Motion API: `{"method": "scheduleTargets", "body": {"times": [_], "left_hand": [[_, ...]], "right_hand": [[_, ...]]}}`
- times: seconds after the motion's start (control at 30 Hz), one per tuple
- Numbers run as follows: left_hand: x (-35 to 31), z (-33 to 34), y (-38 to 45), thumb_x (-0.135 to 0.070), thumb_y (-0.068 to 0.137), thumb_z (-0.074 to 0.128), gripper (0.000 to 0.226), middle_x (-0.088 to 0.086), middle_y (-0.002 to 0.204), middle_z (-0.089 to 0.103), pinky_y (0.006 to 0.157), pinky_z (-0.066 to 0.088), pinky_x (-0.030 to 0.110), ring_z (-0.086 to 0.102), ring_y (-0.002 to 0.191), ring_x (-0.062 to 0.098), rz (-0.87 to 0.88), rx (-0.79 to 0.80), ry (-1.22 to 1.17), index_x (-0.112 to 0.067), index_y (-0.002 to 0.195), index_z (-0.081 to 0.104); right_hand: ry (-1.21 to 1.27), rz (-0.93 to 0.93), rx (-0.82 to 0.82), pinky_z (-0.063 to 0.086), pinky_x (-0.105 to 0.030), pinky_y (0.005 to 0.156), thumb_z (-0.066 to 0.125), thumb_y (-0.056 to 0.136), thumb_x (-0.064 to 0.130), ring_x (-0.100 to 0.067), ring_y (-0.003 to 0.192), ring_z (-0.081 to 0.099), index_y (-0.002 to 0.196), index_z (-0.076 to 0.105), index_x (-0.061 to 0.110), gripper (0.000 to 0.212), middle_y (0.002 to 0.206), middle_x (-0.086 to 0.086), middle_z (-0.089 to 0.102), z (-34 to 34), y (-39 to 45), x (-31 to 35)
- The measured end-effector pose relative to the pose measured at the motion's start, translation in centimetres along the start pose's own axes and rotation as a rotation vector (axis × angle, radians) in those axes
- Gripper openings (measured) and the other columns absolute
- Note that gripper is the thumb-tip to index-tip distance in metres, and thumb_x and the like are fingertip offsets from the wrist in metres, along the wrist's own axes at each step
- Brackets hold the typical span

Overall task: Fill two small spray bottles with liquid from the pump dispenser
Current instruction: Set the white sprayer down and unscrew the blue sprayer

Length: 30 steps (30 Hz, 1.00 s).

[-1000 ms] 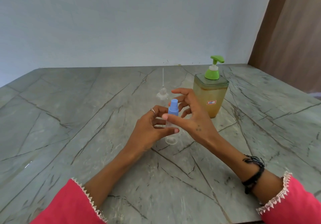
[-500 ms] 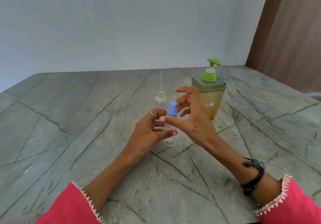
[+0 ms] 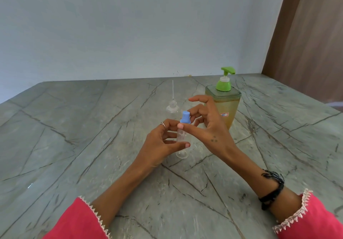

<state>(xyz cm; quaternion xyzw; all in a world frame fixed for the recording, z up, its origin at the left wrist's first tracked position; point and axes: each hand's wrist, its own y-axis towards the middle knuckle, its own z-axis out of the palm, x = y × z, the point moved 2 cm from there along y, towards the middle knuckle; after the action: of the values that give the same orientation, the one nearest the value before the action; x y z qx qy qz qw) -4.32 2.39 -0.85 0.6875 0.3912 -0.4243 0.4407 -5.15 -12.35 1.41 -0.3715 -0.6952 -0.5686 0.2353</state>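
Observation:
A small clear spray bottle (image 3: 181, 136) with a blue spray top (image 3: 185, 117) is held just above the table's middle. My left hand (image 3: 163, 142) grips the bottle's clear body. My right hand (image 3: 207, 125) pinches the blue top's collar between thumb and fingers, its index finger raised. Behind them, a clear spray head with a long dip tube (image 3: 172, 105) stands upside down on the table. The pump dispenser (image 3: 225, 103), amber liquid with a green pump, stands just right of my right hand. A clear round piece (image 3: 181, 154), maybe a cap, lies under the bottle.
The grey veined stone table (image 3: 74, 146) runs to a pale wall at the back. A brown wooden panel (image 3: 306, 43) stands at the far right. Pink sleeves cover both forearms, and a black bracelet (image 3: 272, 188) sits on the right wrist.
Both hands stay on the blue-topped bottle. The right thumb has slid a little along the blue top's collar. The camera has tilted slightly, shifting the scene down.

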Motion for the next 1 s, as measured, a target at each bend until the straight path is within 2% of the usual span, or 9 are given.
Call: {"method": "scheduleTargets", "body": {"times": [0.1,0.17,0.27,0.33,0.43,0.6,0.77,0.87,1.0], "left_hand": [[-0.2,0.0,0.1,-0.011,0.068,0.078,0.043,0.0,0.103,0.066,0.08,0.055,0.025,0.066,0.093,0.014,0.013,0.01,-0.038,-0.026,0.103,0.059],[-0.2,-0.1,0.1,-0.01,0.068,0.078,0.042,0.001,0.103,0.066,0.081,0.055,0.025,0.066,0.092,0.015,0.02,0.017,-0.056,-0.025,0.103,0.059],[-0.2,0.0,0.0,-0.009,0.068,0.078,0.04,-0.001,0.101,0.066,0.079,0.054,0.023,0.066,0.09,0.013,0.018,0.029,-0.03,-0.024,0.1,0.059],[0.1,0.0,-0.1,-0.01,0.068,0.079,0.04,0.0,0.102,0.066,0.08,0.055,0.026,0.066,0.091,0.015,0.007,0.025,-0.02,-0.022,0.1,0.059],[0.1,0.0,-0.1,-0.013,0.068,0.079,0.041,0.0,0.103,0.066,0.081,0.056,0.027,0.066,0.091,0.016,0.005,0.015,-0.001,-0.023,0.102,0.059],[0.1,-0.1,-0.1,-0.014,0.069,0.078,0.038,-0.004,0.101,0.065,0.077,0.055,0.02,0.066,0.09,0.012,-0.008,0.003,-0.013,-0.029,0.097,0.058],[0.1,-0.1,-0.1,-0.012,0.067,0.079,0.038,-0.006,0.097,0.067,0.075,0.054,0.02,0.067,0.087,0.01,-0.011,0.005,-0.041,-0.028,0.096,0.059],[0.0,-0.2,-0.1,-0.011,0.068,0.078,0.037,-0.009,0.096,0.067,0.069,0.051,0.014,0.067,0.084,0.004,-0.014,-0.001,-0.041,-0.029,0.095,0.058],[0.0,-0.3,0.0,-0.012,0.068,0.078,0.038,-0.008,0.098,0.067,0.07,0.052,0.014,0.067,0.085,0.005,-0.011,-0.003,-0.026,-0.029,0.096,0.058]], "right_hand": [[0.02,-0.044,-0.011,0.049,-0.019,0.074,0.073,0.074,0.024,-0.005,0.08,0.06,0.115,0.053,0.006,0.049,0.098,0.027,0.059,-0.2,0.3,0.3],[0.052,-0.076,0.02,0.052,-0.024,0.081,0.07,0.078,0.022,-0.008,0.089,0.063,0.105,0.062,0.006,0.032,0.111,0.032,0.049,-0.4,0.4,0.5],[0.173,-0.068,0.051,0.052,-0.026,0.084,0.061,0.083,0.013,-0.016,0.1,0.064,0.108,0.058,0.021,0.026,0.126,0.005,0.05,-0.5,0.4,1.0],[0.177,-0.037,0.04,0.05,-0.024,0.08,0.063,0.082,0.017,-0.013,0.093,0.065,0.114,0.048,0.028,0.037,0.107,-0.005,0.064,-0.4,0.4,1.2],[0.067,-0.007,0.023,0.05,-0.024,0.075,0.068,0.08,0.022,-0.012,0.081,0.066,0.111,0.051,0.027,0.036,0.085,0.002,0.067,-0.5,0.6,1.0],[0.033,-0.028,-0.014,0.048,-0.018,0.065,0.074,0.079,0.015,-0.006,0.07,0.064,0.107,0.059,0.02,0.033,0.085,0.001,0.073,-1.2,0.8,1.4],[0.163,-0.099,-0.202,0.052,-0.038,0.074,0.069,0.077,0.026,-0.03,0.082,0.066,0.099,0.062,0.024,0.023,0.085,0.003,0.071,-2.7,1.3,2.6],[0.219,-0.144,-0.297,0.052,-0.024,0.073,0.067,0.081,0.019,-0.017,0.085,0.066,0.094,0.064,0.02,0.014,0.087,0.005,0.069,-3.5,1.8,3.3],[0.151,-0.126,-0.364,0.051,-0.02,0.07,0.067,0.085,0.011,-0.014,0.079,0.063,0.093,0.065,0.016,0.009,0.09,-0.003,0.068,-3.1,2.7,3.4]]}}
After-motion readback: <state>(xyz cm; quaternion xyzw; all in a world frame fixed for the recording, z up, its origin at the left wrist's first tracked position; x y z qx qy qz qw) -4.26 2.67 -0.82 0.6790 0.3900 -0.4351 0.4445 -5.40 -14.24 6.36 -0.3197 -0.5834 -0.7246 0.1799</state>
